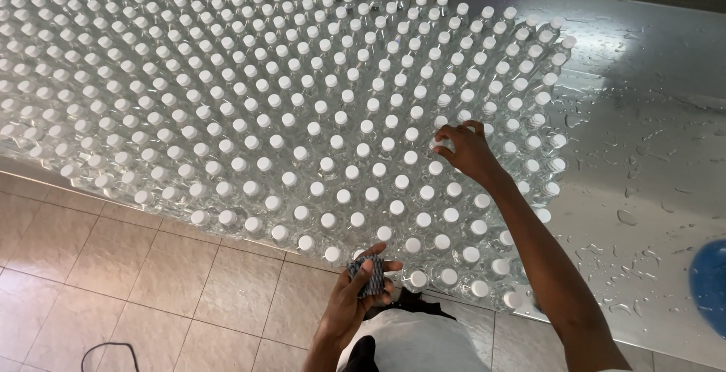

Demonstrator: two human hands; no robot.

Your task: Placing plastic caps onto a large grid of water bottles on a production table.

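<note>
I see a metal table [650, 137] almost wholly covered by clear bottles [287, 115] with white caps, packed cap to cap, with no gap wide enough for a hand to pass between them. Only from above can a hand get in. My right hand [469, 151] reaches over the rows and touches a cap deep in the block. To the right, the wet tabletop lies bare, with a blue object [711, 277] at its edge. Along the near edge, my left hand [355, 296] holds a dark cloth [368, 274] over open tiled floor [151, 281].
</note>
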